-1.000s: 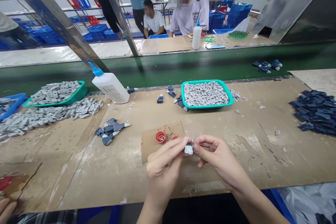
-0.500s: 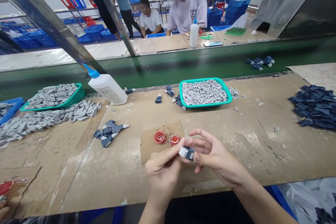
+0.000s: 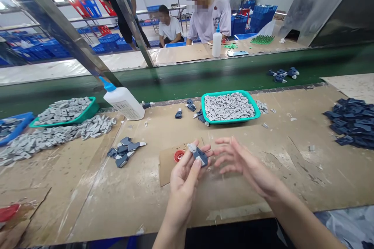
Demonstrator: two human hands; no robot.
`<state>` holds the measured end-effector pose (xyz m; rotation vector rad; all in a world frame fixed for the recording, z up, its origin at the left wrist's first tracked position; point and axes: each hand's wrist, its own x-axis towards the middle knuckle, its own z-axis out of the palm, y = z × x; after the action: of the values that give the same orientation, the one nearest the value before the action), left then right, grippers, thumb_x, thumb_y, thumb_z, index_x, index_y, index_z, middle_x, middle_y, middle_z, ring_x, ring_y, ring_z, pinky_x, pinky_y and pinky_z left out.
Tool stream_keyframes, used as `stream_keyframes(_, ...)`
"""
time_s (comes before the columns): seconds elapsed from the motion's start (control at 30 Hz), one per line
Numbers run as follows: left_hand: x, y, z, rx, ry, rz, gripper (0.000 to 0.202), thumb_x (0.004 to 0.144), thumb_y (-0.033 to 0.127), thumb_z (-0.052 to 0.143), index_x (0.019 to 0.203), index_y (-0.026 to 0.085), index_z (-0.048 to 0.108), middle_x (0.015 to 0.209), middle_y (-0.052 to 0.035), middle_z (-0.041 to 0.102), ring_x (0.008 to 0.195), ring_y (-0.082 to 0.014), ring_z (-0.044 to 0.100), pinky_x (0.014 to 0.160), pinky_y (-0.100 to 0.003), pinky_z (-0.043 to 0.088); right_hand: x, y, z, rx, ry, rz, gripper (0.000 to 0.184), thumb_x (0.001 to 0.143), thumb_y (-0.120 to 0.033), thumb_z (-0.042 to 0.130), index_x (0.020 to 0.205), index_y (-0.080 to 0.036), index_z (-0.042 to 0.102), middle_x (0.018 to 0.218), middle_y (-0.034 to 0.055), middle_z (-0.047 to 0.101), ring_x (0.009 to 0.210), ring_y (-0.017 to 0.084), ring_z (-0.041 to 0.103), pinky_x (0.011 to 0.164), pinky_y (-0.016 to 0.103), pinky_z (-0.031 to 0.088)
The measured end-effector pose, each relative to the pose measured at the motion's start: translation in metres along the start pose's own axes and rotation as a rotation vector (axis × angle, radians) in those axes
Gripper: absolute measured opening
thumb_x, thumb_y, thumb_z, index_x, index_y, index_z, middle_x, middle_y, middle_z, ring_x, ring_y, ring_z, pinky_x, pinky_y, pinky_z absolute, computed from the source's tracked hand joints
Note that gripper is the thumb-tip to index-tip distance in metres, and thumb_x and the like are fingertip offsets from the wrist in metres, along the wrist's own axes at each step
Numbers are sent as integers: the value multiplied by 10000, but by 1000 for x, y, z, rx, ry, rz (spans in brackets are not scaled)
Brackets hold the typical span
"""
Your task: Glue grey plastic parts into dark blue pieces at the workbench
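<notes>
- A navy-and-white piece (image 3: 201,157) is held up over the desk (image 3: 125,198), about midway along its near edge.
- Its long axis runs aslant: the white tip points toward the desk's far left corner, the broader navy end toward the right hand.
- The left hand (image 3: 184,177) grasps the piece, thumb on top and fingers underneath.
- The right hand (image 3: 244,165) is released, its fingers spread with nothing between them. The piece lies just to the left of its fingertips, a small gap apart, so the left hand is the nearer, being in contact.
- Behind the left hand, a red cap (image 3: 179,156) sits on a cardboard sheet (image 3: 164,169), partly covered by that hand.
- Left of the sheet lies a small cluster of similar pieces (image 3: 125,151).
- Toward the far edge, beyond the hands, stands a green tray (image 3: 233,121) full of small grey parts.
- A heap of navy parts (image 3: 353,124) lies by the right edge; loose grey parts (image 3: 58,134) spread along the left side.
- A white bottle (image 3: 126,103) with a blue nozzle stands near the far edge, left of the tray.
</notes>
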<state>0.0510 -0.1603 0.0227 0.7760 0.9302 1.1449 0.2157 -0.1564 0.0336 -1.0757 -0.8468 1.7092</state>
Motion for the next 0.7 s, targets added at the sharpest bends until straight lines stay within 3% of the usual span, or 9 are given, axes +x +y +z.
stream_keyframes(0.17, 0, 3, -19, 85, -24, 59, 427, 865, 283, 552, 1288, 232, 519, 1143, -84, 622, 1061, -224, 594, 966, -374, 448, 39, -20, -55, -562, 366, -279, 325, 802, -471, 614, 998, -212, 590, 1013, 77, 625, 906, 219, 612, 760, 347, 506)
stream_keyframes(0.33, 14, 25, -75, 486, 195, 295, 363, 832, 333, 567, 1184, 243, 566, 993, -52, 615, 953, -199, 601, 937, -335, 438, 97, -46, -101, -1114, 421, -419, 176, 818, -283, 584, 956, -215, 668, 980, 72, 683, 914, 230, 628, 755, 344, 486)
stream_keyframes(0.43, 28, 48, -116, 916, 366, 406, 343, 815, 313, 530, 1146, 236, 579, 996, -72, 623, 964, -254, 599, 950, -400, 418, 132, -60, -105, -1335, 354, -401, 176, 813, -249, 591, 942, -215, 706, 955, 58, 711, 903, 220, 635, 778, 322, 467)
stream_keyframes(0.53, 46, 68, -156, 1292, 499, 474, 446, 808, 259, 464, 1249, 244, 523, 1159, -105, 607, 1114, -327, 546, 959, -469, 403, 164, -67, -99, -1384, 320, -398, 192, 801, -290, 627, 947, -213, 724, 900, 58, 726, 845, 211, 644, 743, 293, 457)
stream_keyframes(0.63, 66, 78, -190, 1544, 497, 456, 514, 792, 225, 427, 1302, 197, 487, 1219, -141, 584, 1183, -362, 502, 949, -494, 415, 187, -68, -92, -1389, 320, -391, 229, 734, -293, 703, 942, -205, 737, 867, 69, 729, 820, 222, 642, 702, 285, 448)
stream_keyframes(0.7, 79, 81, -202, 1668, 476, 434, 542, 773, 191, 417, 1310, 147, 479, 1224, -167, 577, 1242, -386, 441, 974, -516, 391, 196, -68, -90, -1389, 311, -387, 222, 663, -259, 761, 879, -206, 752, 847, 71, 731, 823, 235, 640, 683, 284, 444)
